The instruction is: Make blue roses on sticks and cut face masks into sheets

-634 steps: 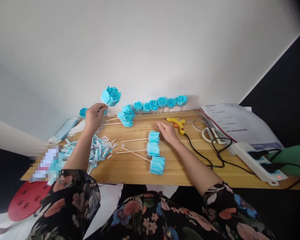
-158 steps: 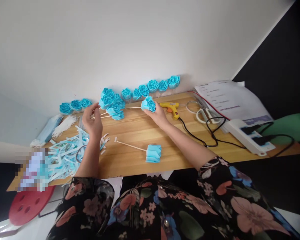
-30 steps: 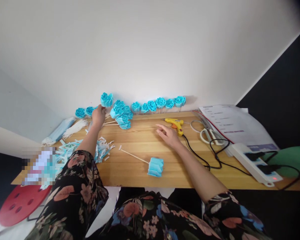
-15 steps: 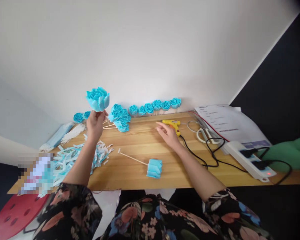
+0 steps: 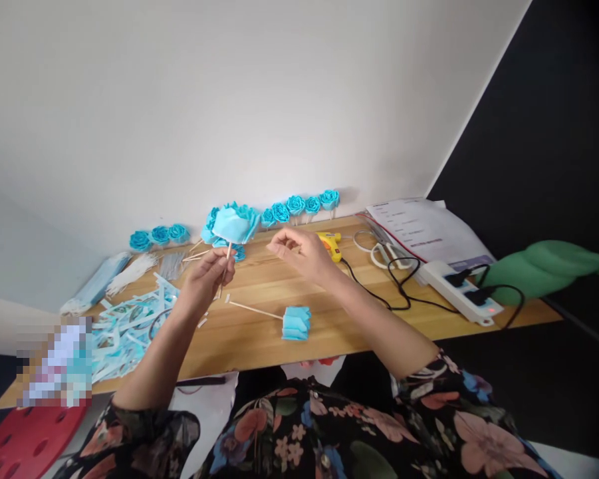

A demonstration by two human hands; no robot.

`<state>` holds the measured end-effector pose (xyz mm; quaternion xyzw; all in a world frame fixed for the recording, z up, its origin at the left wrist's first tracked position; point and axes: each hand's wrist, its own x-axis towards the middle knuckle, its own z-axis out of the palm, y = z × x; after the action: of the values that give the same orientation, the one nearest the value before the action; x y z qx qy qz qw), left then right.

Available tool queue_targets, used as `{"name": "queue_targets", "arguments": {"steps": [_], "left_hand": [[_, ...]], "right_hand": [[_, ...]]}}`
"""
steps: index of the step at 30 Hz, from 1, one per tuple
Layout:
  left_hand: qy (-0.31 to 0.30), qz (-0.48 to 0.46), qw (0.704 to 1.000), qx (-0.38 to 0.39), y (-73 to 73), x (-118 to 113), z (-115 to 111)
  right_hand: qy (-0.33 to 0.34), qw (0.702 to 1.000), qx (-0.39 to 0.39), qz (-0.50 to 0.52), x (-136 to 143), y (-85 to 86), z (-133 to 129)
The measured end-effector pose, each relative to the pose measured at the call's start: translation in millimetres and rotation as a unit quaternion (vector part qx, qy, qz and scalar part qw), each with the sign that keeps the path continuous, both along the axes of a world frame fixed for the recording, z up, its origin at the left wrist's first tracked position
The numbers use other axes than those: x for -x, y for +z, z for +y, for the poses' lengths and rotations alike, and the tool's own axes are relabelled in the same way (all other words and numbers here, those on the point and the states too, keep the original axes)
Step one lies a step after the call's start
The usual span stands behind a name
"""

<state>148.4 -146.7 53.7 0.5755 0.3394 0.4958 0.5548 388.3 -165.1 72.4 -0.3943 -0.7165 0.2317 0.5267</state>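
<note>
Examining the head view, the inspector found the left hand point(image 5: 208, 274) clamped on the wooden stem point(image 5: 229, 251) of a raised blue paper rose point(image 5: 236, 224), thumb and fingers pinching it below the petals. The rose was held above the table point(image 5: 252, 346), bloom uppermost, its stem slightly tilted. The right hand point(image 5: 306, 256) was in the air just to the right of the bloom, apart from it, loosely curled and part-open. Beyond that hand lay a yellow glue gun point(image 5: 333, 245), partly hidden by it.

Nearer the body, a second blue paper flower point(image 5: 296, 323) lay on its side, stem pointing left. Behind the raised rose, further blooms were partly covered from sight. Three blue roses point(image 5: 160, 235) stood in a row along the wall at left; another row point(image 5: 296, 205) stood at right. Cut scraps point(image 5: 129, 332) were heaped beside the left forearm, with a white bundle of strips point(image 5: 132, 273) behind them. White-handled scissors point(image 5: 391, 257), printed sheets point(image 5: 423, 229) and a power strip point(image 5: 456, 291) with two black plugs occupied the right side.
</note>
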Motion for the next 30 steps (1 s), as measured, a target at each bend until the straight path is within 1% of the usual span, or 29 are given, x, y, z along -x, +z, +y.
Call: {"name": "queue_targets", "arguments": {"steps": [2, 5, 7, 11, 14, 18, 25, 30], "left_hand": [[-0.004, 0.007, 1.0, 0.001, -1.1, -1, -3], [-0.006, 0.022, 1.0, -0.012, -3.9, -1, -5], [-0.009, 0.031, 0.999, -0.02, -6.2, -1, -6], [-0.018, 0.047, 0.998, -0.048, -11.3, 2, -7], [-0.024, 0.065, 0.994, -0.079, -14.9, 6, -7], [-0.015, 0.091, 0.99, -0.11, -17.4, 11, -6], [-0.005, 0.114, 0.983, -0.141, -14.3, 13, -8], [0.037, 0.126, 0.981, -0.142, -11.7, 12, -8]], "right_hand": [[0.007, 1.0, -0.012, -0.002, 4, 7.0, -3], [0.017, 1.0, -0.017, -0.009, 10, 13.1, -7], [0.005, 1.0, -0.014, -0.02, 13, 14.4, -9], [-0.024, 0.999, -0.006, -0.036, 18, 12.8, -9], [-0.025, 0.999, -0.017, -0.039, 21, 10.8, -9], [-0.017, 0.998, -0.047, -0.038, 25, 8.5, -9], [0.004, 0.993, -0.083, -0.078, 23, 7.7, -11], [0.005, 0.996, -0.057, -0.072, 24, 3.0, -7]]}}
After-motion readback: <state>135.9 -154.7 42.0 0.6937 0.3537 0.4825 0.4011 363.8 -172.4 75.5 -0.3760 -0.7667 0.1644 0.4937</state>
